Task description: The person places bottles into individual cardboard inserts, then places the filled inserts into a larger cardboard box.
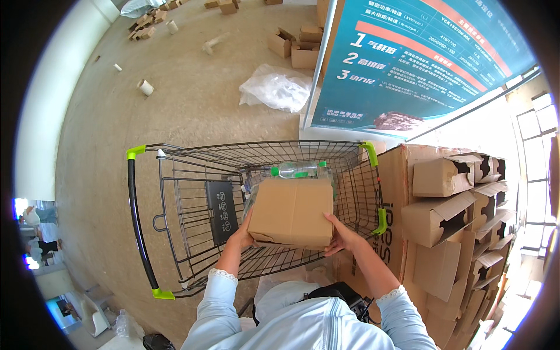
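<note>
Between my two hands is a brown cardboard box (293, 211), held over the shopping cart (195, 256). My left hand (241, 233) presses the box's left side, while my right hand (341, 234) grips its lower right corner with the thumb on the edge. The black wire cart has green corner pieces and a black handle bar (140, 227) on the left. Behind the box, clear plastic bottles (294, 170) with green caps lie in the cart; the box hides part of them. Whether the box rests on anything below, I cannot tell.
To the right, several open cardboard boxes (440, 216) are stacked beside a large carton (396, 175). A blue-green poster board (402, 64) stands at the far right. Clear plastic wrap (275, 87), a white cup-like piece (145, 87) and more boxes (283, 42) lie on the floor.
</note>
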Demonstrator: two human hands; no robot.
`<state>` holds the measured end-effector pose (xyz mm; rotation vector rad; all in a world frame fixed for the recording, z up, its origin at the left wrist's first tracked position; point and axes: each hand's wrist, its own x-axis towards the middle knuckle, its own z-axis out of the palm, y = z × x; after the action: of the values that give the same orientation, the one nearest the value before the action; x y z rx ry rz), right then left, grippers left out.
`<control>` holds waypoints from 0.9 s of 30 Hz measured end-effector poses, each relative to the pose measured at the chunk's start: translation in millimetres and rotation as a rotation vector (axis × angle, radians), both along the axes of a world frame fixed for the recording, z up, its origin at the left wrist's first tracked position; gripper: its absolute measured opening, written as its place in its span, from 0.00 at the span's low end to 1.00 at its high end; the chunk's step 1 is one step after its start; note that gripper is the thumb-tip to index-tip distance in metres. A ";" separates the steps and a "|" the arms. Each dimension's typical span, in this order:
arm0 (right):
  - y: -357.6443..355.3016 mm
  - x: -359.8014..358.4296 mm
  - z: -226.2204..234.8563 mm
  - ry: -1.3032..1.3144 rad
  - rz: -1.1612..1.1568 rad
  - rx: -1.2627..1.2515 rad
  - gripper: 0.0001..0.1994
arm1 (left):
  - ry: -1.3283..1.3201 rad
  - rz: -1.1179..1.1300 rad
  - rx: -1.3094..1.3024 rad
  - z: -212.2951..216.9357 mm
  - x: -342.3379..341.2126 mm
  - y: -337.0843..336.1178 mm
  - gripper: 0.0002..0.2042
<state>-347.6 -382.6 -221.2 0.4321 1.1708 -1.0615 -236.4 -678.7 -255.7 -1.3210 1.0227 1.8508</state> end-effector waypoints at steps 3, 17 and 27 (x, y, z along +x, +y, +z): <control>-8.5 -6.9 -2.0 -0.066 0.002 0.001 0.60 | 0.055 -0.100 0.098 -5.7 7.6 -21.3 0.55; -17.0 68.0 116.0 0.543 -0.093 -0.189 0.59 | 0.555 -0.088 -0.223 54.4 59.4 -110.6 0.41; 164.0 219.8 197.6 1.253 -0.719 -0.106 0.67 | 1.222 -0.375 -0.092 115.6 -51.8 76.1 0.37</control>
<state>-127.8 -218.5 -23.5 0.0351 2.0990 -2.1562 -288.2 -602.6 -140.1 0.1528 1.7710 2.2540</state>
